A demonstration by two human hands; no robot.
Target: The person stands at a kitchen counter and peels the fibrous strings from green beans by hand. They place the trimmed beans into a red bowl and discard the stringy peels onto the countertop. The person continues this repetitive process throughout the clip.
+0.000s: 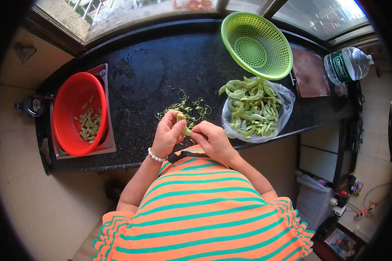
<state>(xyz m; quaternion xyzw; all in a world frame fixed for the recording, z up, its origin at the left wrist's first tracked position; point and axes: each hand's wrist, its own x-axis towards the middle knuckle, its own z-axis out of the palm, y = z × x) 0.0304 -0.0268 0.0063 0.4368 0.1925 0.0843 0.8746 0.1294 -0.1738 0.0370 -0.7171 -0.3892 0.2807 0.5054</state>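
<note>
Between my two hands is a curved, pale green bean pod (pixel 186 131). My left hand (pixel 167 133), with a beaded bracelet at the wrist, grips its upper part between thumb and fingers. The thumb and forefinger of my right hand (pixel 212 138) pinch its lower end. Just beyond my hands lies a loose heap of green bean strings and tips (pixel 196 111) on the counter. To the right, a clear plastic bag (pixel 285 94) holds many whole bean pods (pixel 253 107). At the left, bean pieces (pixel 90 125) rest in a red plastic basin (pixel 63 130).
The basin sits in a steel sink (pixel 111 143) set into the black speckled countertop (pixel 143 81). A green plastic colander (pixel 254 52) stands beyond the bag, near the window. Farther right are a brown board (pixel 310 73) and a large clear bottle (pixel 357 67). A dark bottle (pixel 36 105) stands left of the sink.
</note>
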